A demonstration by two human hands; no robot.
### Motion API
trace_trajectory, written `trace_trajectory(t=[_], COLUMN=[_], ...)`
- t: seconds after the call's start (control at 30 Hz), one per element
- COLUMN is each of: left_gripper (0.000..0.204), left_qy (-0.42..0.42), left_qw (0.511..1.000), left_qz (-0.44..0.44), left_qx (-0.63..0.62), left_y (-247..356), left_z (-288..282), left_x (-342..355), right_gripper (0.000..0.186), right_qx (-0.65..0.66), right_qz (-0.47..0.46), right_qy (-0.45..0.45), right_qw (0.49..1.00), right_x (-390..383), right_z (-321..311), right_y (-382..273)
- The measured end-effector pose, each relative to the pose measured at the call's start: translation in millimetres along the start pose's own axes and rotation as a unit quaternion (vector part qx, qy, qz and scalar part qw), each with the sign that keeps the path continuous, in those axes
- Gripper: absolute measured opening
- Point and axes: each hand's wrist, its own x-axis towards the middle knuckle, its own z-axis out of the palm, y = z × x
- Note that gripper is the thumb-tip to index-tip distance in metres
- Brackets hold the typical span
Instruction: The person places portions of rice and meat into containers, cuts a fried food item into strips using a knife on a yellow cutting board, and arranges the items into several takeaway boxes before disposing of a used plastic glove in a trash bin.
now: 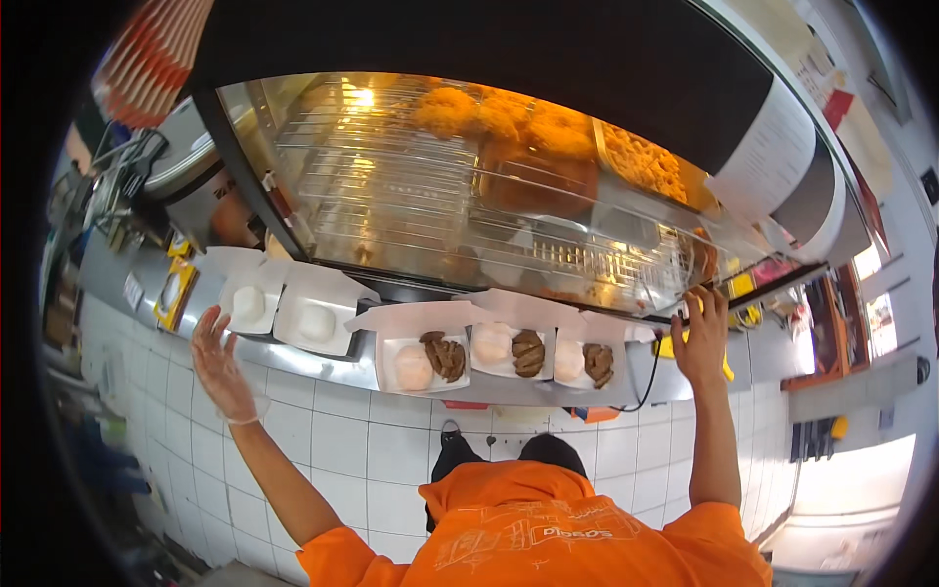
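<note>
Orange T-shirt (548, 533) faces takeaway cartons (416, 319), apparently lidded back for access, left hand (217, 367) splayed empty, right hand (700, 338) at food warmer (469, 49), grip unclear.

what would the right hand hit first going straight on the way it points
Probably the display case, at its lower front edge; the right hand looks right against it, though depth is unclear.

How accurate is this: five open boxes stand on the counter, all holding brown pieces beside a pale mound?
Not all: the head view shows brown pieces in only the three right-hand boxes; the two leftmost boxes hold just pale mounds.
</note>
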Motion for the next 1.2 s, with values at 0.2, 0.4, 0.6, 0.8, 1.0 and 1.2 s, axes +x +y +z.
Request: trace_trajectory(t=[0.2,0.4,0.6,0.8,1.0,1.2], left_gripper=[0.059,0.062,0.063,0.059,0.060,0.046], left_qy=[0.001,0.054,0.075,0.067,0.085,0.013], left_qw=[1.000,0.997,0.996,0.993,0.991,0.998], left_qz=[-0.020,-0.031,-0.026,0.003,-0.004,0.015], left_qx=[0.020,0.051,0.029,0.093,0.100,0.066], left_y=[1.6,-5.9,15.7,49.0,49.9,56.1], left_z=[8.0,-49.7,-53.1,-54.1,-68.6,-18.7], left_x=[7.2,-26.1,-51.6,-92.6,-97.0,-62.0], right_gripper=[0.035,0.033,0.033,0.039,0.031,0.029], right_qx=[-0.101,-0.060,0.257,0.032,0.037,0.026], right_qz=[0.075,0.156,-0.322,-0.361,-0.366,-0.315], right_qy=[0.016,0.072,0.088,0.130,0.176,0.097], right_qw=[0.992,0.983,0.907,0.923,0.913,0.944], right_x=[-28.4,-8.1,109.8,206.6,206.7,189.7], right_z=[-7.1,-5.4,-6.5,4.1,19.3,8.6], right_y=[39.0,-8.8,-307.8,-422.5,-420.1,-394.1])
